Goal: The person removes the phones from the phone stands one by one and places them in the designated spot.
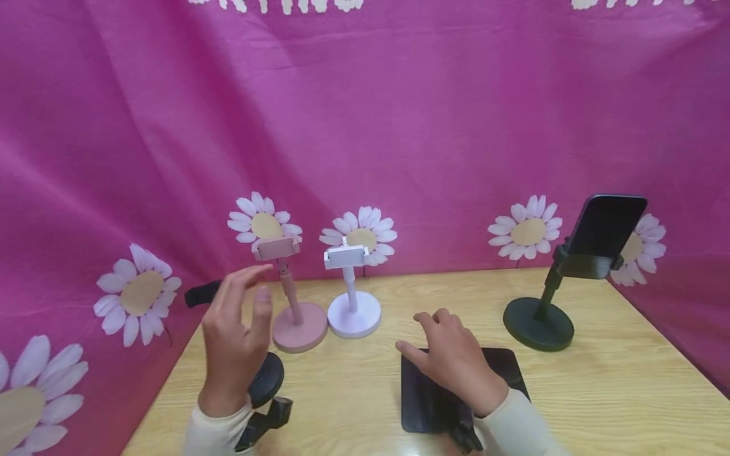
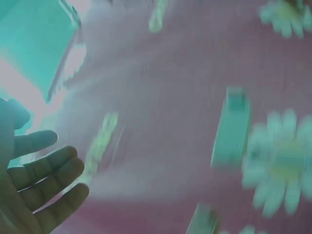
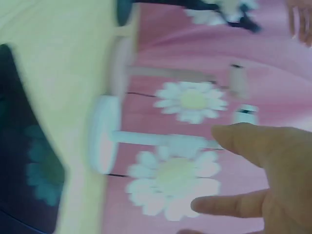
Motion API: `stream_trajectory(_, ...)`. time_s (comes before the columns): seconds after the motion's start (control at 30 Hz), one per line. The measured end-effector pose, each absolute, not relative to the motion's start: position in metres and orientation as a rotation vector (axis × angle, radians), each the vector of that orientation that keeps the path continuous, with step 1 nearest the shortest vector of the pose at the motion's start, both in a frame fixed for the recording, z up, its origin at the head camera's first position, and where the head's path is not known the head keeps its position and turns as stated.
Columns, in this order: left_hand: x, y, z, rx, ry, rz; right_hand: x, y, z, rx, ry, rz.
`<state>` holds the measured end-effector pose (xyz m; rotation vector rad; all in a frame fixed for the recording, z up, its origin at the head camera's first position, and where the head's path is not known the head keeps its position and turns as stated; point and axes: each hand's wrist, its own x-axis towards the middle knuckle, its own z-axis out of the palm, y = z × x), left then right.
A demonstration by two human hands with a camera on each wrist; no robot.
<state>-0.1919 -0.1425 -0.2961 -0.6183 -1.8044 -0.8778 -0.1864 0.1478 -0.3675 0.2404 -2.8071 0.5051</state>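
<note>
In the head view my left hand [image 1: 234, 335] is raised with its fingers apart and nothing held. It partly hides a black phone stand, whose round base [image 1: 266, 380] and top clamp [image 1: 202, 294] show on either side of it. To its right stand a pink phone stand [image 1: 299, 326] and a white phone stand [image 1: 353, 315], both with bare clamps. My right hand [image 1: 456, 348], fingers loosely bent, is over a black tablet [image 1: 416, 402]; I cannot tell whether they touch. In the right wrist view the white stand [image 3: 141, 138] appears beyond the thumb.
At the right, a black stand [image 1: 538, 323] carries a phone [image 1: 607, 234], tilted, its screen dark. The wooden table [image 1: 353, 386] ends against a magenta cloth [image 1: 428, 126] printed with daisies. Black camera mounts [image 1: 268, 421] sit at my wrists. Both wrist views are blurred.
</note>
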Motion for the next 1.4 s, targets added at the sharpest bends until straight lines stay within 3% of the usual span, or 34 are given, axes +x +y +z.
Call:
stream_trajectory(0.33, -0.199, -0.038, -0.305, -1.001, -1.816, -1.234, -0.164, 0.193, -0.316, 0.402, -2.480, 1.050)
stream_trajectory(0.67, -0.220, 0.069, -0.312, -1.246, -1.991, -1.642, -0.145, 0.266, -0.288, 0.115, -1.962, 1.296)
stream_trajectory(1.03, -0.253, 0.174, -0.324, -1.231, -2.300, -1.853, -0.177, 0.345, -0.317, -0.462, -1.832, 1.579)
stream_trajectory(1.4, -0.276, 0.232, -0.322, -1.209, -2.481, -1.508, -0.195, 0.370, -0.339, -0.372, -1.875, 1.688)
